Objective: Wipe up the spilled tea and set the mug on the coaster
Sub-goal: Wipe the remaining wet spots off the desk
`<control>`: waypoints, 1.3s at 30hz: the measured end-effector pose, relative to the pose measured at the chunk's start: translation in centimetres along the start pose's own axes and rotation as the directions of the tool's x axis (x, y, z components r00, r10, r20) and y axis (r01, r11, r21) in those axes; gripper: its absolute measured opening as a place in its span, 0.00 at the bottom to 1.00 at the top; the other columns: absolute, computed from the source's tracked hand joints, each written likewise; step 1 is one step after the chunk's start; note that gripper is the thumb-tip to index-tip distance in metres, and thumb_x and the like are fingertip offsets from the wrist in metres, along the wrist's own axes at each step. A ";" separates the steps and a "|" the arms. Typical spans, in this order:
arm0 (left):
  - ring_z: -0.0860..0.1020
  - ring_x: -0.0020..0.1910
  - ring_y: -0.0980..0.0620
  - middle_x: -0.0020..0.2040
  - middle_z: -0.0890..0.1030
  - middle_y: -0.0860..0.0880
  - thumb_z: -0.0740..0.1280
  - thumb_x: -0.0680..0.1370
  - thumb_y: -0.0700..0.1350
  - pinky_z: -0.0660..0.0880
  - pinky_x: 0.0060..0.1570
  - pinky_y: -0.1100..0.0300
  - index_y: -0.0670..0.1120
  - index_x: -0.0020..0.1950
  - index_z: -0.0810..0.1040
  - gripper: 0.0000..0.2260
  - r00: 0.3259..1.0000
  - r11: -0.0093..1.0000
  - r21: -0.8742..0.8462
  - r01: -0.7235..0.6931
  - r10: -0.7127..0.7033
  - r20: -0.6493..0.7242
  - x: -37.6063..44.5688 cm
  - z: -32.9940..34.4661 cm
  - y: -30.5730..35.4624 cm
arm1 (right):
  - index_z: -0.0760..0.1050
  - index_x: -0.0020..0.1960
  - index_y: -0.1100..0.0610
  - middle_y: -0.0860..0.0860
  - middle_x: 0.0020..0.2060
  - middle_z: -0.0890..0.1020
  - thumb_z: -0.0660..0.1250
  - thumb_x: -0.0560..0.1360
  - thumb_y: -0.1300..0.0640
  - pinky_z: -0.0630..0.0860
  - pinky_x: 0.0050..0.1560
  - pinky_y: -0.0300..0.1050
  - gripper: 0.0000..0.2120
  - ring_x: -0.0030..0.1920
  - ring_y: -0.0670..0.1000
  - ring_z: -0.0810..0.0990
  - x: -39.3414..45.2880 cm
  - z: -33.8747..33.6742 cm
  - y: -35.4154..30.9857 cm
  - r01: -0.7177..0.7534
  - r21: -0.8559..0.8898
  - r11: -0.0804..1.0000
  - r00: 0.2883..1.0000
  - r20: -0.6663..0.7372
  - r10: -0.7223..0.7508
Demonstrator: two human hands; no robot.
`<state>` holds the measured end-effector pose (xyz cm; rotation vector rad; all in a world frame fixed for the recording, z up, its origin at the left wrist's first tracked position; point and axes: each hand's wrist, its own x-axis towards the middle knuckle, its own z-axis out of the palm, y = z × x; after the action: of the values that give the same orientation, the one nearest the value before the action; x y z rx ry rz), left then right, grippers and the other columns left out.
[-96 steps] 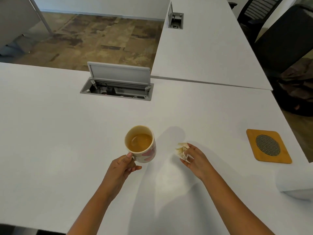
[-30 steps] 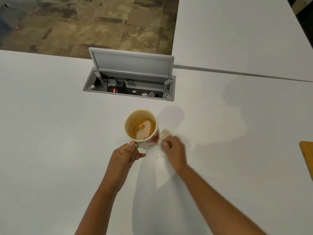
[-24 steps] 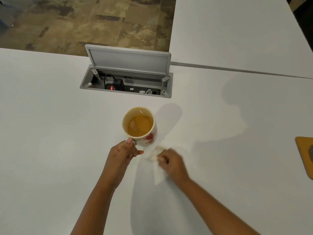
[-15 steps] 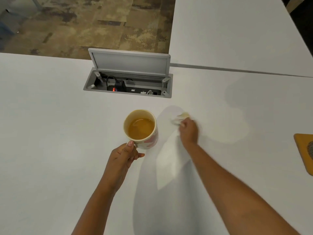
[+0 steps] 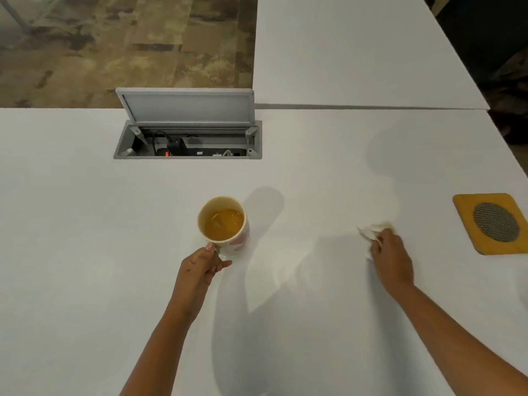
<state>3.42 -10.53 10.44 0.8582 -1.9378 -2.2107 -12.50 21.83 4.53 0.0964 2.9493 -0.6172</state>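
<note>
A cream mug [image 5: 225, 227] with pink marks, holding amber tea, stands on the white table [image 5: 85, 238] near the middle. My left hand [image 5: 200, 267] grips its handle from the near side. My right hand [image 5: 393, 260] holds a crumpled white tissue [image 5: 371, 231] against the table well to the right of the mug. A square wooden coaster [image 5: 493, 222] with a round grey mesh centre lies at the right edge, a short way beyond the tissue. No tea puddle shows plainly on the surface.
An open grey cable box [image 5: 187, 138] with its lid raised, plugs and wires inside, is sunk into the table behind the mug. A second white table [image 5: 357, 52] joins at the back right. Patterned carpet [image 5: 114, 38] lies beyond the table's far edge.
My right hand has swept the tissue from beside the mug far to the right, toward the coaster. The mug and my left hand have stayed in place.
</note>
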 end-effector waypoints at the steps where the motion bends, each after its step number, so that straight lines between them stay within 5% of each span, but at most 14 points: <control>1: 0.72 0.28 0.57 0.24 0.69 0.56 0.54 0.80 0.47 0.74 0.57 0.44 0.54 0.24 0.70 0.23 1.000 1.000 -0.018 0.000 0.001 0.003 0.2 -0.1 -0.3 | 0.68 0.51 0.64 0.66 0.49 0.76 0.59 0.77 0.61 0.73 0.43 0.56 0.06 0.46 0.65 0.77 -0.4 -1.1 2.2 -0.071 -0.023 0.997 0.997 -0.032 0.070; 6: 0.72 0.28 0.58 0.24 0.70 0.57 0.54 0.80 0.45 0.74 0.53 0.47 0.54 0.24 0.70 0.24 1.000 0.998 -0.064 0.001 -0.001 0.012 1.0 0.0 -1.8 | 0.66 0.54 0.65 0.66 0.50 0.79 0.57 0.77 0.63 0.75 0.46 0.57 0.07 0.46 0.66 0.79 -3.2 -1.7 4.6 -0.245 0.002 0.969 0.967 -0.066 0.245; 10: 0.72 0.27 0.59 0.24 0.70 0.57 0.54 0.81 0.45 0.75 0.50 0.52 0.53 0.24 0.70 0.24 1.000 0.997 -0.080 0.009 -0.008 0.004 1.6 0.4 -2.7 | 0.66 0.59 0.65 0.67 0.51 0.79 0.58 0.76 0.63 0.74 0.47 0.56 0.12 0.48 0.67 0.79 -4.1 0.9 0.6 -0.222 0.026 0.975 0.975 0.005 0.222; 15: 0.72 0.28 0.59 0.24 0.71 0.57 0.55 0.81 0.45 0.77 0.49 0.57 0.53 0.24 0.72 0.24 1.000 0.994 -0.102 0.031 -0.030 0.007 2.1 0.8 -3.5 | 0.69 0.59 0.57 0.53 0.53 0.80 0.57 0.78 0.60 0.71 0.47 0.43 0.11 0.53 0.60 0.79 -7.4 4.5 -7.6 -0.008 0.186 0.982 0.984 0.177 -0.026; 20: 0.73 0.27 0.59 0.24 0.72 0.57 0.56 0.80 0.46 0.76 0.47 0.59 0.54 0.24 0.73 0.24 0.999 0.995 -0.086 0.050 -0.049 0.011 2.4 1.1 -4.0 | 0.66 0.60 0.56 0.57 0.54 0.77 0.55 0.78 0.54 0.72 0.48 0.47 0.12 0.51 0.60 0.78 -11.4 6.8 -10.7 0.295 0.134 0.946 0.865 0.383 -0.324; 24: 0.76 0.29 0.60 0.26 0.76 0.56 0.57 0.79 0.50 0.76 0.43 0.59 0.53 0.26 0.76 0.21 0.997 0.997 -0.015 0.080 -0.079 0.023 2.3 1.0 -4.3 | 0.68 0.63 0.55 0.54 0.60 0.75 0.56 0.78 0.54 0.72 0.51 0.48 0.14 0.55 0.57 0.77 -10.1 5.5 -7.4 0.419 0.014 0.908 0.803 0.460 -0.378; 32: 0.78 0.43 0.50 0.39 0.81 0.52 0.57 0.73 0.61 0.76 0.51 0.53 0.50 0.38 0.78 0.18 0.997 0.986 0.148 0.071 -0.075 0.021 2.0 0.1 -4.5 | 0.69 0.63 0.61 0.59 0.59 0.78 0.61 0.75 0.64 0.71 0.55 0.48 0.16 0.57 0.61 0.78 -1.9 -2.1 3.1 -0.021 0.055 0.998 0.992 0.125 0.013; 36: 0.79 0.47 0.50 0.47 0.80 0.52 0.57 0.72 0.63 0.77 0.48 0.56 0.55 0.48 0.76 0.15 0.997 0.986 0.152 0.073 -0.074 -0.001 1.2 0.8 -4.8 | 0.65 0.57 0.60 0.66 0.49 0.79 0.59 0.76 0.59 0.73 0.47 0.55 0.10 0.47 0.66 0.78 -2.6 -5.5 8.9 -0.423 0.047 0.905 0.906 0.047 0.421; 39: 0.78 0.48 0.50 0.48 0.79 0.52 0.57 0.73 0.62 0.76 0.47 0.57 0.56 0.49 0.74 0.14 0.999 0.984 0.171 0.054 -0.052 -0.015 0.9 1.2 -4.6 | 0.64 0.51 0.63 0.68 0.45 0.78 0.59 0.76 0.59 0.71 0.44 0.55 0.08 0.44 0.67 0.77 -5.4 -4.8 9.6 -0.470 0.030 0.882 0.883 0.028 0.469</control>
<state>3.47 -8.92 5.84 0.9515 -2.1500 -2.0857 -6.89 32.36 5.88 0.7784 2.7321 -0.5865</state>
